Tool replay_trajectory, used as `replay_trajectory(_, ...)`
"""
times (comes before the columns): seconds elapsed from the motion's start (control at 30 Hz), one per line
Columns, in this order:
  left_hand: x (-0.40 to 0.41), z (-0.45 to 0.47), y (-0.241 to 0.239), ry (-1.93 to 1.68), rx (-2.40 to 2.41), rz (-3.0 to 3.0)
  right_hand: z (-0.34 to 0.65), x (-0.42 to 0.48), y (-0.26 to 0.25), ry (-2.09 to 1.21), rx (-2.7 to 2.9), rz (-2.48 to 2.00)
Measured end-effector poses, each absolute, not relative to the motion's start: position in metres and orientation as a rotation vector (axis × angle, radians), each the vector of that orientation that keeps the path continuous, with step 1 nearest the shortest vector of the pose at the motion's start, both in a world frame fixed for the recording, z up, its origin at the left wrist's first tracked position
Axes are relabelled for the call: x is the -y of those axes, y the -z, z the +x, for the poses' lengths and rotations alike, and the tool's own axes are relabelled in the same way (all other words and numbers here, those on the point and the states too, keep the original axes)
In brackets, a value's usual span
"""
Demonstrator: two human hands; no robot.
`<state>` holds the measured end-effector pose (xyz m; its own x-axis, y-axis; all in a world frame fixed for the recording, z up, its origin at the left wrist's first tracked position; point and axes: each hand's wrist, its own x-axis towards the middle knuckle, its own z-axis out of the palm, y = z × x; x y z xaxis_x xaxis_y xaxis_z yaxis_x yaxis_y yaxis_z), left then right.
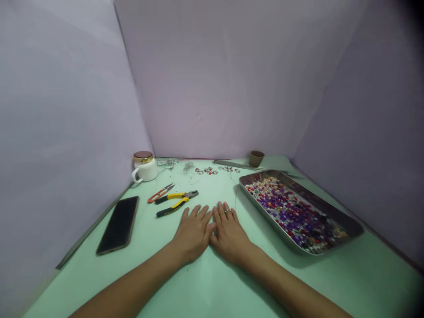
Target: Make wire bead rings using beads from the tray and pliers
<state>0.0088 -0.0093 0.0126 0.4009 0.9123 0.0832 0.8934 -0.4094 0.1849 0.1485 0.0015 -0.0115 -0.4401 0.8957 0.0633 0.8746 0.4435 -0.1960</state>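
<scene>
On table [212, 282], L hand [194, 232] & R hand [229, 234] flat, open, thumbs touching

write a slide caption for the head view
Left hand and right hand rest flat on a green table between yellow pliers and a bead tray.

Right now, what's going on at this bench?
A person rests both hands flat on the green table, holding nothing. The left hand and right hand lie side by side, thumbs touching. Yellow-handled pliers and red snips lie just beyond the left hand, with a phone further left. A metal tray of mixed beads sits to the right.
</scene>
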Motion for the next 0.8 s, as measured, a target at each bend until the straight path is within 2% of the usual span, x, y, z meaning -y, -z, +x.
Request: replay_trajectory(0.8, 0.0092, 0.0086, -0.0126, -0.27, -1.646, 2.572, 0.1467, -0.0005, 0.0096, -0.198, 2.512, -1.569)
